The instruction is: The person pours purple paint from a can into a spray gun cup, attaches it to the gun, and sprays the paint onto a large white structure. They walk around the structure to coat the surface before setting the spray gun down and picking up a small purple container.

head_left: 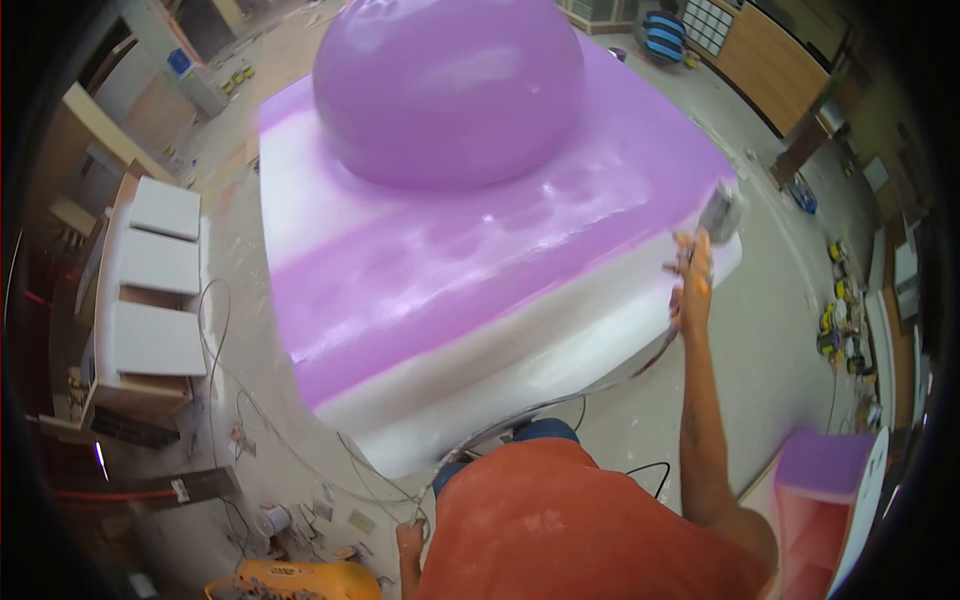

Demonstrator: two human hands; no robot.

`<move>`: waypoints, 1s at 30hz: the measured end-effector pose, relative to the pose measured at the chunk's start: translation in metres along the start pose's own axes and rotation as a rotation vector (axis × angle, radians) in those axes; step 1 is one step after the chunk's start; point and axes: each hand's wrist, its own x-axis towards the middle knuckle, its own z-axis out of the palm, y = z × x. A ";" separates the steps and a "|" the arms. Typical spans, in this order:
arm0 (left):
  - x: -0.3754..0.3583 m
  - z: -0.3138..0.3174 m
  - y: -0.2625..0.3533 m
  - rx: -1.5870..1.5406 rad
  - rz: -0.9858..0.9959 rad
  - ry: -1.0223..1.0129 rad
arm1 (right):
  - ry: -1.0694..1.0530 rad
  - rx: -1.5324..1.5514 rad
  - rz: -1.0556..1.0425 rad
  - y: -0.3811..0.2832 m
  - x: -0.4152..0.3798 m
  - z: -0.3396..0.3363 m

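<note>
My right hand, arm stretched forward, is wrapped round a paint spray gun. The gun is over the right edge of a large block, purple on top with white along its near side and at its left. A big glossy purple dome rises from the block. From the gun a hose runs back in front of my body. Low on my left side, my left hand is closed round a loop of this hose. Parts of the gun are hidden by my fingers.
White panels lie on a wooden cabinet at left. A yellow machine and a white tub are at lower left, with loose hose across the floor. Paint cans line the right side. A purple-and-pink piece stands lower right. Another person is at the back.
</note>
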 end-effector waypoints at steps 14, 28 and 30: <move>0.092 0.064 -0.151 0.385 0.237 -0.324 | -0.439 0.022 0.117 0.002 -0.386 0.040; -0.048 -0.105 -0.270 0.228 0.151 0.911 | -0.707 0.066 0.169 -0.058 -0.524 0.104; -0.038 -0.160 -0.274 0.235 0.115 1.054 | -0.764 0.047 0.201 -0.063 -0.528 0.121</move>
